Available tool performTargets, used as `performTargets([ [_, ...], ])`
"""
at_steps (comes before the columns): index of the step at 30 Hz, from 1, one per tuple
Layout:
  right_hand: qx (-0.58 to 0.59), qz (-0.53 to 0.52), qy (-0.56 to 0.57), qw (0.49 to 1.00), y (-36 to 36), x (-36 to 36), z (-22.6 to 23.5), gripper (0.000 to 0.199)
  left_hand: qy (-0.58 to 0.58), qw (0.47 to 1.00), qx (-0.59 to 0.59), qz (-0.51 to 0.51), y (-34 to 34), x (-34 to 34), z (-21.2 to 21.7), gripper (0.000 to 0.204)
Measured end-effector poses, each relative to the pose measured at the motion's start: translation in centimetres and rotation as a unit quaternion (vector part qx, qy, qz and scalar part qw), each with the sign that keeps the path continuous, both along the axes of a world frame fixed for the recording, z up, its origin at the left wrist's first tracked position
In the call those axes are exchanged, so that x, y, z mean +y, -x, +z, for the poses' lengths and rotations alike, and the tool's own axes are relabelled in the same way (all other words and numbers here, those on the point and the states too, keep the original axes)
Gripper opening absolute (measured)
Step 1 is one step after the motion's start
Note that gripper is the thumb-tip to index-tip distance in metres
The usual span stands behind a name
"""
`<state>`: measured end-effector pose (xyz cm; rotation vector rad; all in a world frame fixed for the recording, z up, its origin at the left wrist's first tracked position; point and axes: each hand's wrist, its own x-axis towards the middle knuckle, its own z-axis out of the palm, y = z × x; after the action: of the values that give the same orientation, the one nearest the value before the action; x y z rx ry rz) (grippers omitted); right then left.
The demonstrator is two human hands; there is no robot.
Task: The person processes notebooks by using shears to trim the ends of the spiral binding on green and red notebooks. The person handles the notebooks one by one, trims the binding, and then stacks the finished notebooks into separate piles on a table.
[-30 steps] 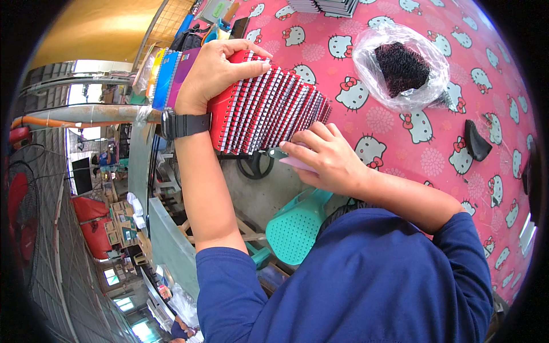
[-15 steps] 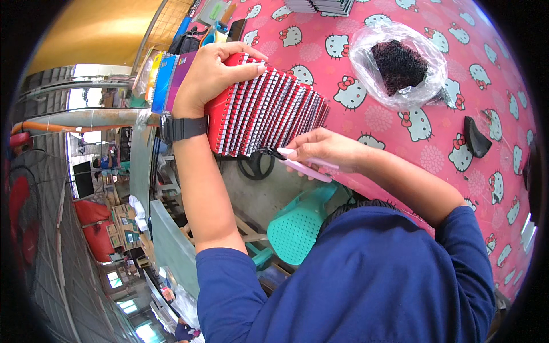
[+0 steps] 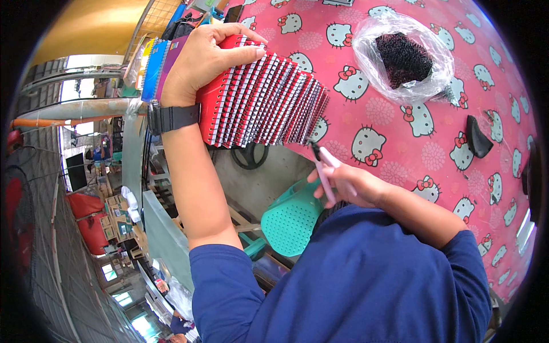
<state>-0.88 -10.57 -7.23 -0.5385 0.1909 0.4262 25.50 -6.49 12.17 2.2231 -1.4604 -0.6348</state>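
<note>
A row of red spiral-bound notebooks (image 3: 260, 103) leans in a fanned stack at the near edge of the table, black wire coils showing. My left hand (image 3: 200, 60), a black watch (image 3: 171, 118) at its wrist, is wrapped over the far left end of the row, thumb and fingers on the top notebook. Pliers (image 3: 326, 156) with pale pink handles and dark jaws are gripped in my right hand (image 3: 357, 184). Their tip points at the row's lower right corner, near the last coils; I cannot tell whether it touches.
The table's pink patterned cover (image 3: 394, 148) carries a clear plastic bag (image 3: 443, 54) of black coils (image 3: 403, 60) and a black curved piece (image 3: 477, 137). Blue and purple notebooks (image 3: 154, 68) stand beyond my left wrist. Below the table edge is a green perforated plastic seat (image 3: 291, 226).
My right hand and the pliers have moved right and nearer my body, from the row's lower middle to its right end. My left hand keeps its hold on the notebooks.
</note>
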Motion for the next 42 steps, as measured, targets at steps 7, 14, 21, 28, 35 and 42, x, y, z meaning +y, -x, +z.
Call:
performTargets([
  [7,-0.349,-0.207,0.678,0.613,-3.5,-1.9,1.8,0.071,-0.007,1.0,-0.011,-0.005,-0.2,0.0,-0.2,0.023],
  [14,-0.361,-0.188,0.753,0.517,-5.1,-2.5,1.7,0.07,0.012,1.0,-0.023,-0.015,-0.5,0.2,-0.5,0.022],
  [21,-0.238,-0.06,0.426,0.871,-5.7,-3.2,1.6,0.049,0.017,0.999,-0.03,-0.033,-0.6,0.0,-0.4,0.023],
  [28,-0.324,-0.143,0.691,0.63,-4.2,-2.8,2.1,0.058,0.008,0.999,-0.033,-0.027,-0.6,0.2,-0.4,0.023],
  [35,-0.381,-0.183,0.766,0.484,-5.2,-2.1,1.5,0.064,0.023,0.999,-0.032,-0.034,-0.6,0.2,-0.5,0.024],
  [42,-0.063,0.159,0.177,0.969,-7.2,-4.3,1.8,0.039,0.007,0.999,-0.02,-0.027,-0.3,-0.1,-0.1,0.026],
])
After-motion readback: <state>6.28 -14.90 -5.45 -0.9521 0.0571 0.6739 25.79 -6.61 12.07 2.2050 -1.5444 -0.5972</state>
